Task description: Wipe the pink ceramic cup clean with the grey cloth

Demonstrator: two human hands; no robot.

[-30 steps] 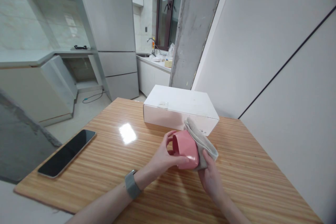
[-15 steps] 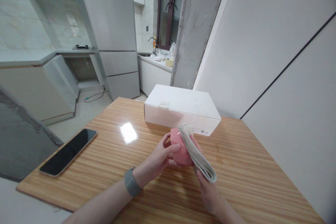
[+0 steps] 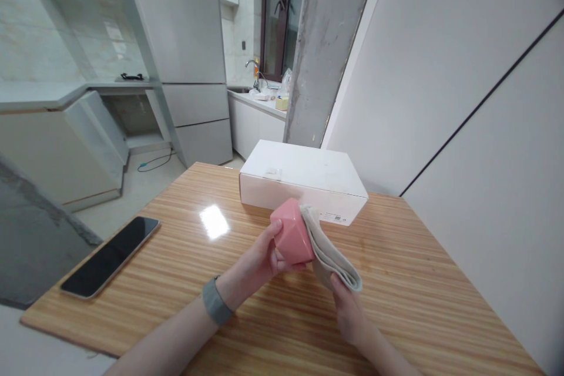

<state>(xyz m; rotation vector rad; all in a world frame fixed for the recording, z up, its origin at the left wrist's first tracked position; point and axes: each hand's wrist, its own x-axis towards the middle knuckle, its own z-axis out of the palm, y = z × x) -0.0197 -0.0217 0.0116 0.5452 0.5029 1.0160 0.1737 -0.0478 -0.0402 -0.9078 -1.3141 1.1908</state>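
A pink, glossy, faceted object (image 3: pixel 292 231), perhaps a small pot or cup, is held above the table in my left hand (image 3: pixel 267 254). The thumb lies on its near side and the other fingers reach beneath it. My right hand (image 3: pixel 348 308) grips a folded light grey cloth (image 3: pixel 328 249) at its lower end. The cloth's upper part lies against the right side of the pink object. What is inside or behind the pink object is hidden, and so are some of my right fingers behind the cloth.
A white cardboard box (image 3: pixel 304 173) stands on the wooden table (image 3: pixel 185 264) just beyond my hands. At the table's left edge lies a black-screened phone (image 3: pixel 110 255). Further back are a fridge (image 3: pixel 180 29), a sink counter and a white wall on the right.
The pink object has turned and moved slightly left and up in my left hand, showing more of its facets. My right hand and the cloth have shifted slightly; the cloth now covers less of it.
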